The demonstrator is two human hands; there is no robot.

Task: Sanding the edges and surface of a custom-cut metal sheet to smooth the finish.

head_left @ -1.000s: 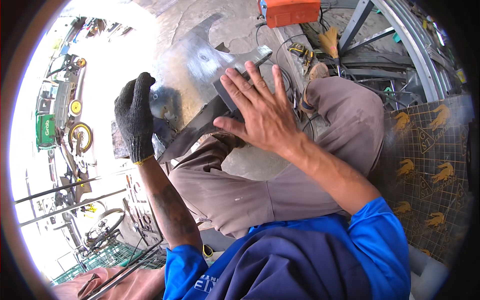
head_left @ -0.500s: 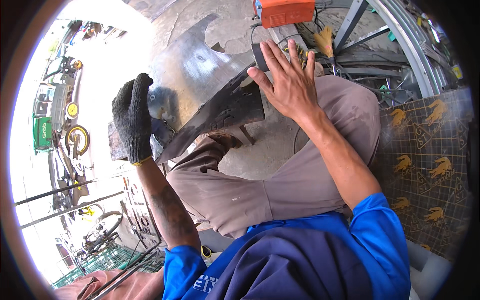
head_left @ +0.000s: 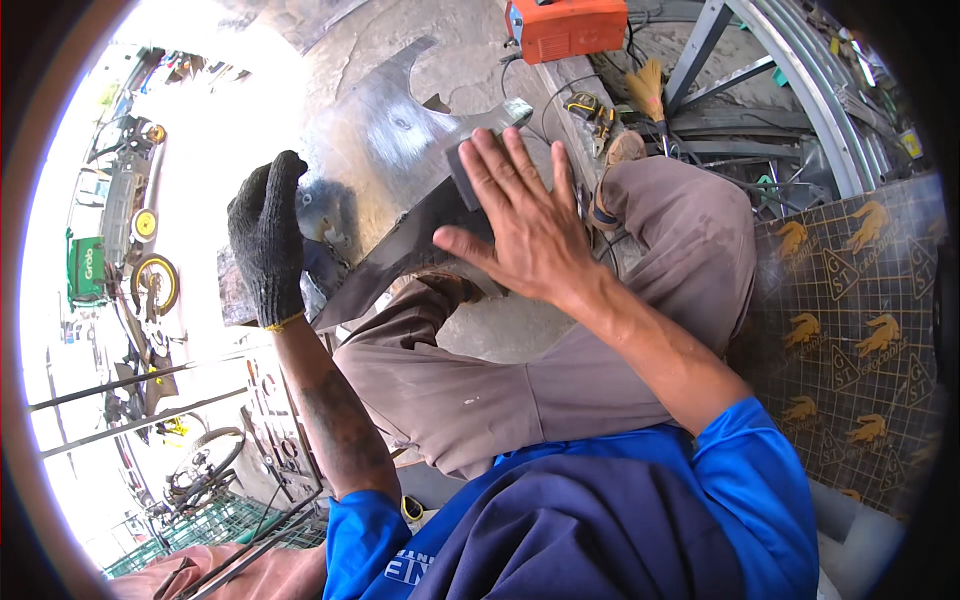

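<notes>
At mid-frame, the bare right hand (head_left: 530, 230) spreads wide over a dark grey rectangular block (head_left: 461, 182), best kept flat under even pressure. Left of centre, the black-knit-gloved left hand (head_left: 268, 240) looks narrow; I cannot tell whether it grips, though steadying the curved silvery sheet-metal panel (head_left: 385, 130), upper centre, would help.

One left hand (head_left: 267, 235) and one right hand (head_left: 530, 225) made two, with one dark glove (head_left: 275, 285) worn. Four fingers (head_left: 487, 170) and one thumb (head_left: 463, 245) were bare. There were one dark block (head_left: 461, 182) and one big metal sheet (head_left: 395, 120). Also counted were one orange box (head_left: 570, 28), one broom (head_left: 648, 88), one tape measure (head_left: 583, 104), one green box (head_left: 86, 268), one patterned board (head_left: 855, 310), two trouser legs (head_left: 690, 210) and two blue sleeves (head_left: 755, 470).
</notes>
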